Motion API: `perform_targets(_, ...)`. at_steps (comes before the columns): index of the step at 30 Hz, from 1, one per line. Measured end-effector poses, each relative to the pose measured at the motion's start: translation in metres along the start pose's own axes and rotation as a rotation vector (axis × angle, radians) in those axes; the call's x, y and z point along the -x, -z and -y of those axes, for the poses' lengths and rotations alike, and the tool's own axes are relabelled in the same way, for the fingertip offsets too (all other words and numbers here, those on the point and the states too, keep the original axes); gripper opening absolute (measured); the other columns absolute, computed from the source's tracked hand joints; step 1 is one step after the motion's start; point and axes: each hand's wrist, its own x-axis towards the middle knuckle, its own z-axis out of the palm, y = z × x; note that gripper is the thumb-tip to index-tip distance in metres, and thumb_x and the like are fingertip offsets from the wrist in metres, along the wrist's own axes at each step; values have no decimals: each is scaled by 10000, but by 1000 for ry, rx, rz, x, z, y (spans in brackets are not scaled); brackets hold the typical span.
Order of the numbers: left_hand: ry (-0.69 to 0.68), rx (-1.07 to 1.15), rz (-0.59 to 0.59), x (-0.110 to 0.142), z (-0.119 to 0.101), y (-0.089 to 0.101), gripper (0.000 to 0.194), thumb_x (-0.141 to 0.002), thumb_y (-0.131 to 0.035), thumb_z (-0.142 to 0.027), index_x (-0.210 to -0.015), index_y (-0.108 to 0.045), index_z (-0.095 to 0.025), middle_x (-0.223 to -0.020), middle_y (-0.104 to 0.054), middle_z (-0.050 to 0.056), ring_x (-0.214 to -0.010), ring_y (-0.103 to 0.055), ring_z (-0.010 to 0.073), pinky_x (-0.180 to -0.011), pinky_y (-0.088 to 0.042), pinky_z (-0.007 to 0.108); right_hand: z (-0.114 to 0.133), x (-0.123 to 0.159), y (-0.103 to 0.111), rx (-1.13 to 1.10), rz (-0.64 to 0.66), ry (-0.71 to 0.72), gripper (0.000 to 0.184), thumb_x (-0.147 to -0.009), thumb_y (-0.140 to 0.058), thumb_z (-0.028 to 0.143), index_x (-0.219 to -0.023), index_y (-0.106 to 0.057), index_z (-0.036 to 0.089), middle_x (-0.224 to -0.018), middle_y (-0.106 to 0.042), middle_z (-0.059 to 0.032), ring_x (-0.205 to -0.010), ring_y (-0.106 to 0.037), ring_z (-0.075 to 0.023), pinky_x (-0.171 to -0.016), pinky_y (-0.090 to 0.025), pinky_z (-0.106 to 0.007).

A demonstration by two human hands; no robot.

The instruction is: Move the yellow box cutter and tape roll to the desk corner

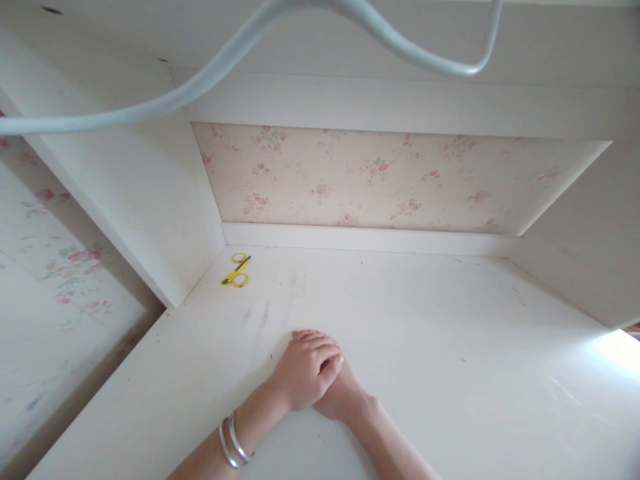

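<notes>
My left hand (306, 370) lies over my right hand (345, 390), its fingers and thumb folded around it, on the white desktop (410, 313). Beneath it, most of my right hand's fingers are hidden, so their pose does not show. Two silver bangles (233, 440) circle my left wrist. Farther back at the left, apart from both hands, lies a yellow and black utility knife (237, 270). Two yellow rings, perhaps small tape rolls, lie against it, one behind (239, 257) and one in front (240, 281).
A white side panel (135, 193) rises at the left and another (590, 247) at the right. Flowered wallpaper (350, 180) shows at the back above a low white strip. A pale curved cable or tube (225, 57) crosses the top of the view, close to the camera.
</notes>
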Motion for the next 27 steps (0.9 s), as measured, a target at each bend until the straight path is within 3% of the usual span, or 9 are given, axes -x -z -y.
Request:
perform_targets(4,11,27,-26,0,13,3,247,-913,-428,-255,-980,-664,-223,-1025,-673,19,-996,-583,152,-955,-425,306,-18,-4,36,-52,200,259,231,-858,-491,310,-1018,-658,300,-1022,-679,-21,-1046,-587,-204,-937,-434,-311)
perform_targets(6,81,3,-109,-3,33,11,265,-919,-414,-285,-988,-662,-223,-1077,-653,22,-1030,-572,149,-955,-435,293,-16,-11,51,-66,304,364,299,-829,-544,316,-1118,-616,291,-1125,-653,-12,-1121,-544,-185,-1019,-372,-302)
perform_targets(8,160,-84,-213,-8,64,26,284,-914,-399,-299,-992,-658,-211,-1099,-639,34,-1060,-558,162,-981,-422,311,-11,-19,61,-61,410,425,342,-850,-529,322,-1186,-571,276,-1240,-593,-12,-1191,-488,-175,-1074,-302,-345)
perform_targets(10,205,-216,-240,-14,102,47,295,-897,-394,-292,-1011,-652,-207,-1137,-617,41,-1100,-535,178,-1020,-388,328,-7,-24,66,-48,463,430,350,-870,-513,332,-1212,-551,267,-1305,-545,-18,-1218,-462,-173,-1081,-278,-376)
perform_targets(14,366,-484,-175,-22,181,95,385,-811,-369,-191,-1103,-618,-158,-1273,-536,50,-1220,-446,193,-1103,-275,344,-6,-27,66,-45,453,399,331,-864,-537,345,-1185,-574,274,-1296,-554,-12,-1208,-471,-163,-1059,-290,-366)
perform_targets(17,453,-567,-99,-20,223,119,497,-809,-337,-203,-1267,-502,-104,-1406,-417,62,-1321,-323,185,-1127,-205,338,-8,-27,63,-59,441,389,316,-858,-548,343,-1165,-588,278,-1279,-568,-6,-1192,-485,-159,-1044,-301,-361)
perform_targets(22,459,-572,60,-18,251,127,596,-797,-333,-266,-1360,-377,-78,-1487,-284,69,-1388,-161,210,-1129,-146,363,-9,-28,62,-83,427,378,291,-854,-553,323,-1138,-604,279,-1254,-588,7,-1170,-503,-158,-1030,-313,-352)
perform_targets(27,520,-496,92,-21,269,124,636,-769,-329,-282,-1354,-370,-38,-1470,-310,102,-1379,-182,234,-1119,-166,369,-8,-29,62,-100,412,355,269,-853,-553,308,-1111,-624,276,-1219,-612,4,-1140,-525,-169,-1017,-332,-349)
